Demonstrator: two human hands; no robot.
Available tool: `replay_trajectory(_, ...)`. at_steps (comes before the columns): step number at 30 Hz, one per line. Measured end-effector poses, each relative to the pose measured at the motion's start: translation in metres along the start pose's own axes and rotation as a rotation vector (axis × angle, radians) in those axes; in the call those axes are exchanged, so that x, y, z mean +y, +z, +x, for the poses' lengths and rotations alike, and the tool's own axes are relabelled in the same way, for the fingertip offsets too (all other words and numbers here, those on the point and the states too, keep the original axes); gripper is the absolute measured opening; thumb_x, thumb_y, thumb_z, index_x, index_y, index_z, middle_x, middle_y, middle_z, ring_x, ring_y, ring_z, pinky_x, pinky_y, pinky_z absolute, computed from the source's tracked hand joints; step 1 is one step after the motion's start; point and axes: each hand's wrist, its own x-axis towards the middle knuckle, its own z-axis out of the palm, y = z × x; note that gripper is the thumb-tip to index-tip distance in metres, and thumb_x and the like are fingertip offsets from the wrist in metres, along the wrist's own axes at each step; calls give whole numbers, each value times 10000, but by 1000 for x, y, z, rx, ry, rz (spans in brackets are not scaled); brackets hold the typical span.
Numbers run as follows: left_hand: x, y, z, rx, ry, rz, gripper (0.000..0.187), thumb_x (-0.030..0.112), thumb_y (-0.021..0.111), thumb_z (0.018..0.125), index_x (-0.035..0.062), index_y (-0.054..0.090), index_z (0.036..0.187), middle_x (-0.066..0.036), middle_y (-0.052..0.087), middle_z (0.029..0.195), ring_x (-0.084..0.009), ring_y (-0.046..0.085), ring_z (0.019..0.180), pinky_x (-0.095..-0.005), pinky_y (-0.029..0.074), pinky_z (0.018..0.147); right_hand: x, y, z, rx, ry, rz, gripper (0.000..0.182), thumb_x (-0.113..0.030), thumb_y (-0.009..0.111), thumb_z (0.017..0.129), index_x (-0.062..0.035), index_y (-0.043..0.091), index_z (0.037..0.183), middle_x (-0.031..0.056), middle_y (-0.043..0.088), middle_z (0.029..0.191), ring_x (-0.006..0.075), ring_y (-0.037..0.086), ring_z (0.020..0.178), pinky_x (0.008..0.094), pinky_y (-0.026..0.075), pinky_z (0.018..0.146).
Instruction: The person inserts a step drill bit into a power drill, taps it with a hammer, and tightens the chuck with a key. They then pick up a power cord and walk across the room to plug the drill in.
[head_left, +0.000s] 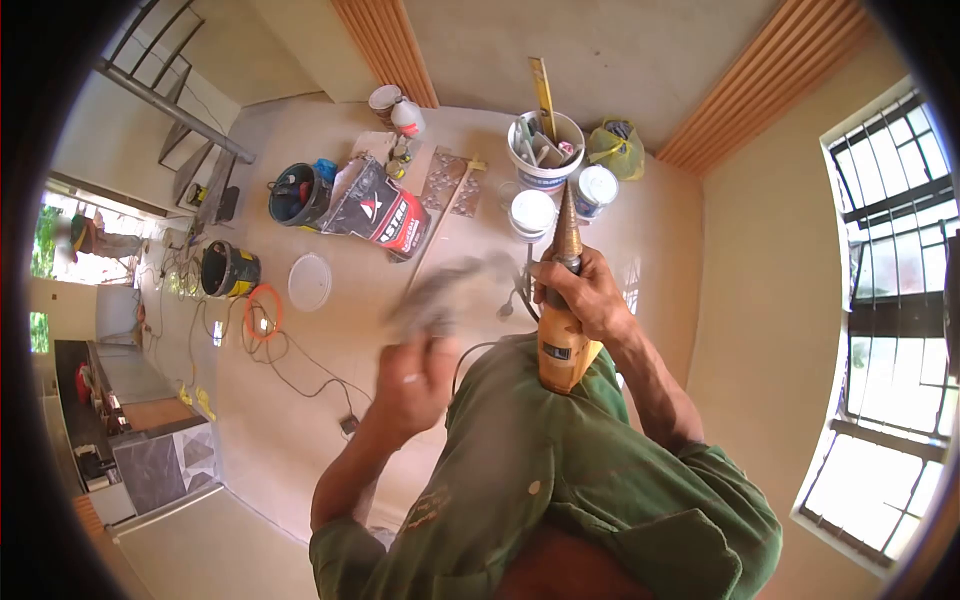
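My right hand [590, 295] is wrapped around the front of a yellow power drill [562, 350], just below its dark collar. A long, ridged, cone-shaped bit [568, 228] points away from me, and the drill's rear end rests against my green shirt. To the left, my left hand [415, 375] is raised with its fingers curled, smeared by motion. A dark, curved thing [440, 295] blurs out ahead of those fingers, and its kind cannot be made out. A dark cord [475, 350] runs close to the drill.
Ahead stand a white bucket of tools [545, 178], lidded tubs [531, 213] and a yellow-green bag [616, 150]. Leftward are a black-and-red sack [375, 210], dark buckets [230, 268], a white lid [310, 281] and cables [290, 375] on the floor. Another person [95, 240] is far left.
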Motion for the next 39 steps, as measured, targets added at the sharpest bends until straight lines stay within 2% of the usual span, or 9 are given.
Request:
replay_trajectory(6,-7,-6,-9,67,-135,-119,126,87,528,911,-36,523,885,-151,551,581,-269,534,455,-352,381,438,7,0,4,-5,-24,-11,161,-163,632,820,-15,571,836,57,594,677,123,565,604,261,457,566)
replay_trajectory(11,-43,13,-17,30,248,37,169,134,581,887,8,557,998,-103,591,617,-292,561,487,-402,433,462,7,8,0,87,5,-104,168,-182,639,809,-40,564,860,56,578,687,148,570,614,280,462,545)
replay_trajectory(14,-33,17,-25,-45,-50,59,197,148,555,905,22,546,1057,-146,577,612,-355,586,536,-418,450,495,39,-9,10,133,-56,-65,178,-196,658,792,-49,565,829,22,559,656,132,554,574,264,449,515)
replay_trajectory(18,-50,24,-22,228,125,-71,240,160,539,919,0,527,1096,-141,565,593,-332,579,512,-407,437,479,15,11,5,70,-84,-55,145,-169,634,791,-48,555,797,49,575,619,120,533,509,246,421,461)
replay_trajectory(27,-15,1,-29,29,-77,-63,265,248,588,909,-13,550,937,-188,561,602,-349,586,539,-412,459,511,12,12,4,18,-165,-36,172,-198,648,776,-58,550,798,49,567,611,121,522,498,244,424,473)
replay_trajectory(30,-28,-6,-23,327,263,213,228,196,588,905,-26,548,934,-190,563,620,-345,572,552,-403,479,549,17,14,2,-21,19,303,160,-183,656,781,-65,563,836,4,540,639,97,500,516,238,419,485)
replay_trajectory(34,-10,5,-22,115,-11,-23,162,130,583,890,-28,558,918,-141,546,569,-295,572,511,-386,466,514,7,10,-7,217,172,-51,297,-235,661,789,-37,557,984,43,550,845,114,521,718,285,437,586)
replay_trajectory(36,-14,19,-14,-33,-14,21,155,133,575,896,-20,557,904,-106,522,535,-235,561,480,-368,441,480,10,-5,0,-59,-8,1,237,-217,644,809,-16,553,894,34,552,753,113,515,639,270,428,579)
replay_trajectory(39,-16,15,-18,-46,-58,-49,159,145,537,917,-9,540,873,-75,486,510,-172,514,444,-349,389,439,3,-2,-2,29,-18,46,153,-163,645,805,-34,565,828,49,585,658,100,523,545,243,415,484)
